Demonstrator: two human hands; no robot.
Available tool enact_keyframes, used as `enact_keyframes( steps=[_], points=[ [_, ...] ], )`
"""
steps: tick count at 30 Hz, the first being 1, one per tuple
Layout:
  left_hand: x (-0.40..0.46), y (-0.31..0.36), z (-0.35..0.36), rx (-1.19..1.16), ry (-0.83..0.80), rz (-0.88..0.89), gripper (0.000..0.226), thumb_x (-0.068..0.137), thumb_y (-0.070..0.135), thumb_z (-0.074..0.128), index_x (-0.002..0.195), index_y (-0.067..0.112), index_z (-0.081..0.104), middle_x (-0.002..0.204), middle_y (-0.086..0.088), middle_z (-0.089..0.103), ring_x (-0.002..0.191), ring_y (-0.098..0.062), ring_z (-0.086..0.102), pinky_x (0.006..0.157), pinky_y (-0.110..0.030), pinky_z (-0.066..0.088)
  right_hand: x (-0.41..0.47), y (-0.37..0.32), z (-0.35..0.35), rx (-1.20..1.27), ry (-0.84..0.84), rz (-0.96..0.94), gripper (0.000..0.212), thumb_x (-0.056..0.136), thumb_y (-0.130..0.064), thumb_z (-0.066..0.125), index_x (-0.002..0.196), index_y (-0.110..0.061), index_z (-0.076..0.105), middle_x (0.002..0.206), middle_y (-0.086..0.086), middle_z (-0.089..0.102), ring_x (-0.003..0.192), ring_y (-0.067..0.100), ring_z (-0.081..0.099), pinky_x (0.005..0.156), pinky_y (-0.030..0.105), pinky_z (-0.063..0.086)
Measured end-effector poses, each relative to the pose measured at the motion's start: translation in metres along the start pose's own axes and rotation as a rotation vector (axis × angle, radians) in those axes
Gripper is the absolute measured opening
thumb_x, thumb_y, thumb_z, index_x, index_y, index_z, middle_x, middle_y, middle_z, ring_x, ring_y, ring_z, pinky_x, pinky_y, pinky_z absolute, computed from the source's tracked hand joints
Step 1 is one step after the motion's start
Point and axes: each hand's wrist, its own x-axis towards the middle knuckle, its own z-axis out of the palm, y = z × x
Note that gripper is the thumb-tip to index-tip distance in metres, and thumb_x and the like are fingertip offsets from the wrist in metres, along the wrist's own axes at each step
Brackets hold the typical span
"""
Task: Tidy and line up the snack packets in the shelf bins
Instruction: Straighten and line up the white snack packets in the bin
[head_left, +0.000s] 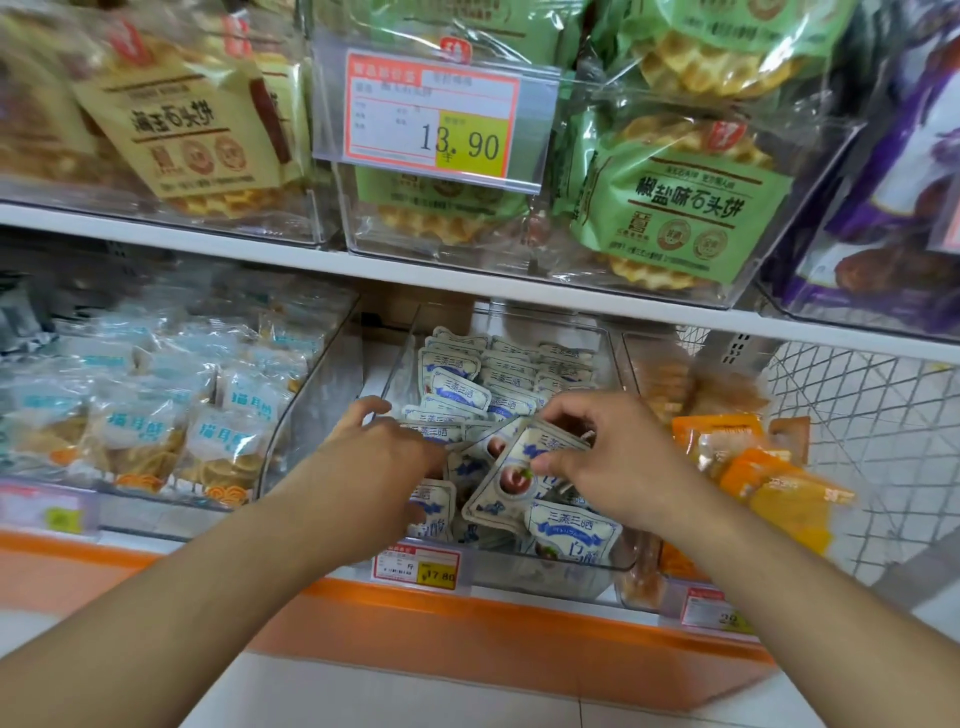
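On the lower shelf, head view: one clear plastic bin (613, 564), centre, holding small white-and-blue snack packets (457, 395). Rear packets stand in rough rows; front packets lie jumbled and overlapping.

Left hand (387, 457): reaches into the bin's left side, fingers curled over the packet pile; whether it actually grips a packet cannot be told.

Right hand (613, 457): thumb and fingers pinch one tilted white-and-blue packet with a red fruit picture (511, 480), raised slantwise over the front packets.

Small red-and-yellow price label (415, 567): clipped to the bin's front edge, reading 17.80.

Left neighbour: clear bin of pale blue-labelled biscuit packets (156, 431). Right neighbour: orange snack packets (763, 467), beside a white wire mesh panel (857, 415).

Upper shelf: beige waffle-biscuit packets (182, 135) at left; green waffle-biscuit packets (685, 208) at centre-right; purple packets (893, 182) at far right. Large red-framed price card (434, 114) hangs in front, reading 13.90.

Below: orange shelf base (467, 623).
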Motion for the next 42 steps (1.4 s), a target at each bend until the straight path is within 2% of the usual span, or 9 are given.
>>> enact_keyframes(
  steps=[5,10,17,20,26,29,32,36,42],
  points=[
    [0.002,-0.008,-0.003,0.093,-0.034,0.007,0.028,0.094,0.045,0.068,0.121,0.039,0.066,0.115,0.013,0.07,0.124,-0.014,0.052,0.119,-0.037,0.006,0.003,-0.012,-0.009,-0.063,-0.108,0.02,0.018,0.087,-0.023,0.085,0.094,-0.035,0.075,0.093,-0.016,0.073,0.082,0.008,0.068,0.064,0.021,0.051],
    [0.001,-0.011,-0.007,0.06,-0.043,0.022,0.031,0.096,0.049,0.065,0.126,0.042,0.066,0.121,0.016,0.069,0.127,-0.011,0.049,0.118,-0.033,0.008,0.012,-0.015,-0.003,-0.167,-0.251,-0.009,0.021,0.089,-0.021,0.083,0.106,-0.032,0.078,0.104,-0.017,0.075,0.097,0.001,0.068,0.087,0.027,0.053],
    [-0.001,-0.013,0.001,-0.016,0.009,0.03,0.027,0.096,0.052,0.059,0.12,0.042,0.067,0.118,0.019,0.069,0.121,-0.005,0.051,0.121,-0.04,0.008,0.023,-0.01,0.028,-0.59,-0.203,-0.163,0.027,0.084,-0.05,0.082,0.1,-0.03,0.074,0.085,-0.006,0.067,0.086,0.02,0.062,0.078,0.04,0.057],
    [-0.003,-0.008,-0.001,-0.079,0.032,0.009,0.031,0.096,0.058,0.053,0.118,0.039,0.066,0.109,0.017,0.067,0.117,-0.006,0.053,0.123,-0.042,0.008,0.029,-0.006,0.023,-0.542,-0.271,-0.147,0.036,0.077,-0.063,0.082,0.093,-0.031,0.075,0.087,-0.007,0.068,0.086,0.017,0.062,0.078,0.042,0.057],
    [0.004,0.012,0.002,-0.186,0.135,-0.055,0.073,0.092,0.074,0.048,0.149,0.03,0.04,0.142,0.01,0.058,0.136,-0.011,0.048,0.124,-0.033,0.002,0.035,-0.003,0.019,-0.308,-0.186,-0.002,0.053,0.1,-0.056,0.059,0.149,-0.039,0.049,0.154,-0.01,0.048,0.139,0.016,0.048,0.11,0.035,0.041],
    [0.011,0.02,0.004,-0.108,0.106,-0.077,0.089,0.084,0.081,0.051,0.152,0.027,0.034,0.145,0.006,0.055,0.134,-0.017,0.048,0.122,-0.034,0.012,0.043,0.0,0.023,-0.306,-0.21,0.03,0.022,0.101,-0.037,0.065,0.123,-0.037,0.069,0.117,-0.01,0.073,0.096,0.016,0.072,0.08,0.033,0.058],
    [0.018,0.024,0.005,-0.054,0.108,-0.088,0.09,0.076,0.089,0.05,0.143,0.03,0.046,0.134,0.006,0.054,0.123,-0.016,0.053,0.117,-0.036,0.022,0.049,0.001,0.024,-0.289,-0.168,0.035,0.007,0.093,-0.04,0.077,0.092,-0.033,0.076,0.085,-0.012,0.073,0.074,0.009,0.07,0.061,0.028,0.055],
    [0.026,0.03,0.008,-0.08,0.095,-0.114,0.082,0.074,0.085,0.059,0.133,0.029,0.052,0.121,0.006,0.056,0.112,-0.019,0.057,0.106,-0.037,0.038,0.05,-0.001,0.023,-0.337,-0.162,0.026,0.027,0.093,-0.03,0.079,0.068,-0.034,0.071,0.069,-0.008,0.067,0.065,0.011,0.064,0.056,0.025,0.048],
    [0.038,0.039,0.017,-0.282,0.115,-0.163,0.061,0.081,0.049,0.08,0.128,0.024,0.05,0.126,0.003,0.062,0.11,-0.024,0.064,0.082,-0.036,0.052,0.047,-0.006,0.024,-0.444,0.019,0.005,0.023,0.085,-0.006,0.068,0.069,-0.022,0.071,0.069,0.0,0.065,0.068,0.022,0.064,0.062,0.038,0.059]
  ],
)
